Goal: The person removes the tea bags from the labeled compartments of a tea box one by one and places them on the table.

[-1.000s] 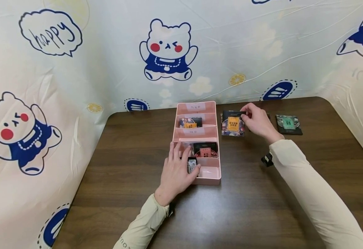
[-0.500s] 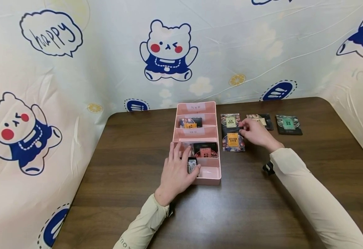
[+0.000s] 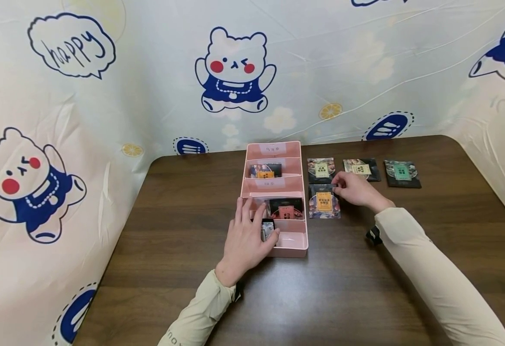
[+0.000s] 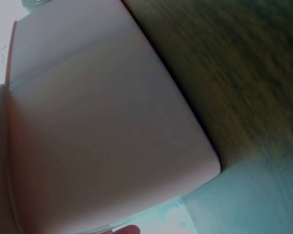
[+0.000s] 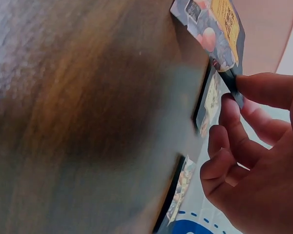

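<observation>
My right hand point(image 3: 358, 191) pinches a flat tea packet with an orange label point(image 3: 324, 203) by its corner, right of the pink divided box point(image 3: 293, 251). The right wrist view shows the thumb and fingertips at the dark edge of this tea packet point(image 5: 217, 29), which is tilted above the table. My left hand point(image 3: 247, 240) rests over the box's front left corner with spread fingers, the thumb reaching across the front compartment. Beside that thumb a small packet point(image 3: 268, 229) shows partly. In the left wrist view the box's pink wall point(image 4: 107, 126) fills most of the picture.
Behind the held packet lies one with a pale green label point(image 3: 321, 169). Further right lie a cream-labelled packet point(image 3: 362, 169) and a green-labelled one point(image 3: 402, 173). The box holds an orange-labelled packet point(image 3: 265, 170) and a red-labelled packet point(image 3: 286, 209). A patterned cloth point(image 3: 157, 86) hangs behind the table.
My right hand has drawn the orange-labelled tea packet towards the front, uncovering the pale green-labelled packet and the cream-labelled one. The left hand and the box have stayed in place.
</observation>
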`<state>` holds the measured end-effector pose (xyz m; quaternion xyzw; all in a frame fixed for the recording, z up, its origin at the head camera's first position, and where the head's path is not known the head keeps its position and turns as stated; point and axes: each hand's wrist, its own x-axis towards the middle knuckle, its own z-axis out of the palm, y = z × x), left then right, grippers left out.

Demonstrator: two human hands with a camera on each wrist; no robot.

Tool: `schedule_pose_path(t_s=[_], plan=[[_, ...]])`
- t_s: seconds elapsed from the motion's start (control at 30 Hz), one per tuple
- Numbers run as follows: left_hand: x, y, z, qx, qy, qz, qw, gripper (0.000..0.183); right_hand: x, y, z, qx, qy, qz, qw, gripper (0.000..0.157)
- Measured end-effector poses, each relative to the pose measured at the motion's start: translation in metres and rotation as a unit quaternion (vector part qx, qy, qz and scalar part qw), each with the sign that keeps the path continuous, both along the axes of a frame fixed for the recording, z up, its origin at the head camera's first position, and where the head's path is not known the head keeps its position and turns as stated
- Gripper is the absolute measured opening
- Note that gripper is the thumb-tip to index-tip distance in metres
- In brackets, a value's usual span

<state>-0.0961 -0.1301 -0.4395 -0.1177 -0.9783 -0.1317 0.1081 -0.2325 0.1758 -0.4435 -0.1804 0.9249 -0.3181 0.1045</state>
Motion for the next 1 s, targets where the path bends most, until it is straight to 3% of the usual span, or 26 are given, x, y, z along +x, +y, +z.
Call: schedule_pose_path(t_s=[1.0], plan=[[-0.0008,-0.0009,-0.0014,0.001,-0.003,0.0,1.0,0.067,-0.0004,-0.0032,-0.0056,0.06,0.011,0.013,0.998,0.023]])
